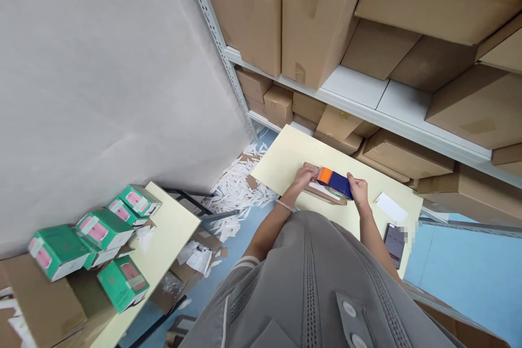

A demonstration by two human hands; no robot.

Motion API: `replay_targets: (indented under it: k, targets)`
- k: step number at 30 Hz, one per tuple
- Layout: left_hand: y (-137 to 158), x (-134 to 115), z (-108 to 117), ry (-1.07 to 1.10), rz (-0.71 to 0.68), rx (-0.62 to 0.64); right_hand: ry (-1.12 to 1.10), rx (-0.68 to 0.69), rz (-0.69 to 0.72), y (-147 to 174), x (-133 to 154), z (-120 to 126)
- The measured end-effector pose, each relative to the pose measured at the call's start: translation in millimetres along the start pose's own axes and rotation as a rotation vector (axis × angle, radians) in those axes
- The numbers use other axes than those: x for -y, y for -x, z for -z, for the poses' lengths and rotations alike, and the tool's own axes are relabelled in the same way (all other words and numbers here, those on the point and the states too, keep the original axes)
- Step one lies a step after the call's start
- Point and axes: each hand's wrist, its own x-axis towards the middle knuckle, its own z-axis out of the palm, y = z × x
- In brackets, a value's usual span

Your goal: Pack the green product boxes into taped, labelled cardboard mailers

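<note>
An orange and dark blue tape dispenser (pixel 337 180) lies over a small cardboard box (pixel 312 167) on the pale yellow table (pixel 281 152). My right hand (pixel 359 191) is closed around the dispenser's blue end. At its orange end, my left hand (pixel 306 176) has its fingers pinched together, close to the box's left side. What sits between those fingers is too small to make out. Part of a white label (pixel 324 190) shows on the box below the dispenser.
A white slip (pixel 390 206) and a phone (pixel 393 244) lie at the table's right. Shelves of cardboard boxes (pixel 314 16) stand behind. Green boxes (pixel 124 283) rest on a second table (pixel 175 217) at left. Paper scraps (pixel 236 190) cover the floor between.
</note>
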Motion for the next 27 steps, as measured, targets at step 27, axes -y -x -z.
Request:
replay_targets:
  k: [27]
  targets:
    - [-46, 42, 68, -0.53, 0.057, -0.239, 0.367, 0.002, 0.109, -2, 14, 11]
